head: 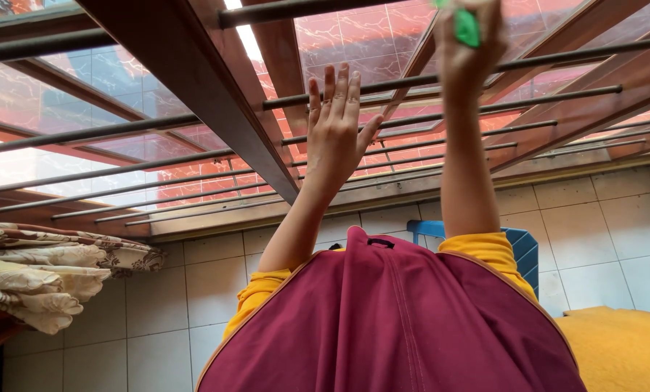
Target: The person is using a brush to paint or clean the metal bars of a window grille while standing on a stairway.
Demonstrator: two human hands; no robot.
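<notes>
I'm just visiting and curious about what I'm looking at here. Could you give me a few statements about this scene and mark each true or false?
1. The right hand holds a green clothes peg. True.
2. The left hand is a closed fist. False: its fingers are spread open.
3. A maroon garment hangs in front. True.
4. The metal drying rods lie on the floor. False: they run overhead.
5. The wall tiles are black. False: whitish.

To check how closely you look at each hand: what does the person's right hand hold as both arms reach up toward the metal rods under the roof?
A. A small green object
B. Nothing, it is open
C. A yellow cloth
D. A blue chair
A: the right hand is closed around a small green object near the metal rods, while the left hand is open with fingers spread.
</notes>
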